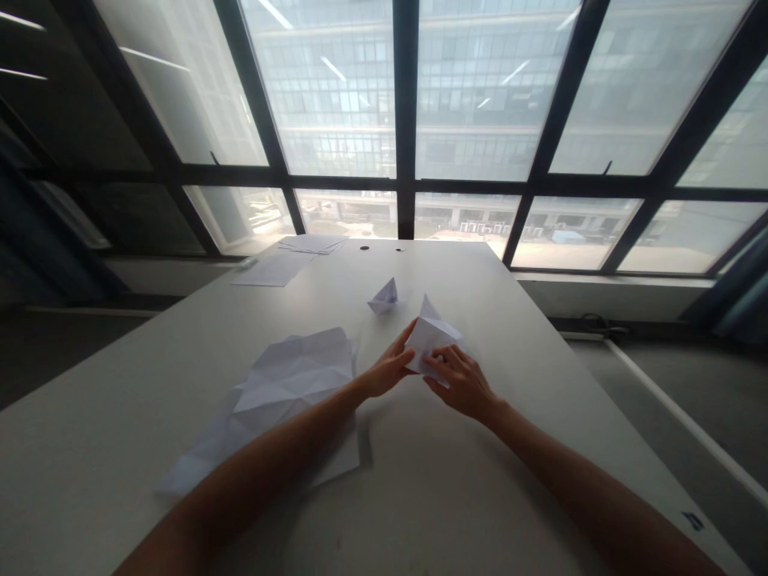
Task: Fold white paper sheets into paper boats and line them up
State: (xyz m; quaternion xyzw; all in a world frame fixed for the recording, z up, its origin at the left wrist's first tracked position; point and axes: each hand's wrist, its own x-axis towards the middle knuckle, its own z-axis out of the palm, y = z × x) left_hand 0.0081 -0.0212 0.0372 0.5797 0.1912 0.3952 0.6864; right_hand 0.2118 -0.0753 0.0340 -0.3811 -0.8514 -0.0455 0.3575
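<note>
head view: near the frame's centre, the left hand [391, 367] pinches a part-folded paper [433, 331]; the right hand [461, 379] grips its lower edge with curled fingers; its folding seems well along yet unfinished. a boat-like paper [384, 299] stands just above and left, apparently done; creased sheets [294, 374] lie spread out at lower left.

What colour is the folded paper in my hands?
The folded paper is white, best in head view.

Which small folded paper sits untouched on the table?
The paper boat standing beyond the left hand; the other folded paper is in that hand's grip, with the right hand on it.
</note>
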